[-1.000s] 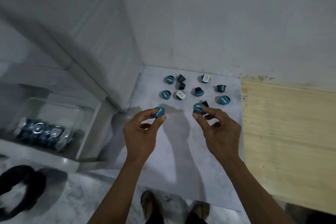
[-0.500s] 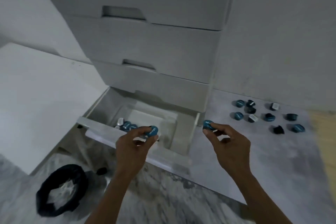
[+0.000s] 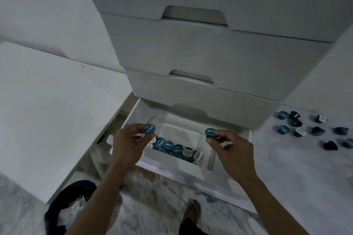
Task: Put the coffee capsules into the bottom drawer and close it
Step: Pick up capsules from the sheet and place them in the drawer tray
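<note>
Blue-lidded capsules already lie heaped in the open bottom drawer [image 3: 230,135] — a good pile [image 3: 172,148] sits against its front wall. About ten more [image 3: 313,131] wait on the floor to our right, so the job looks roughly half done, and the drawer is not yet closed. Our left hand [image 3: 128,144] pinches one capsule [image 3: 149,129] and our right hand [image 3: 234,149] pinches another [image 3: 211,133] — both held above the drawer.
</note>
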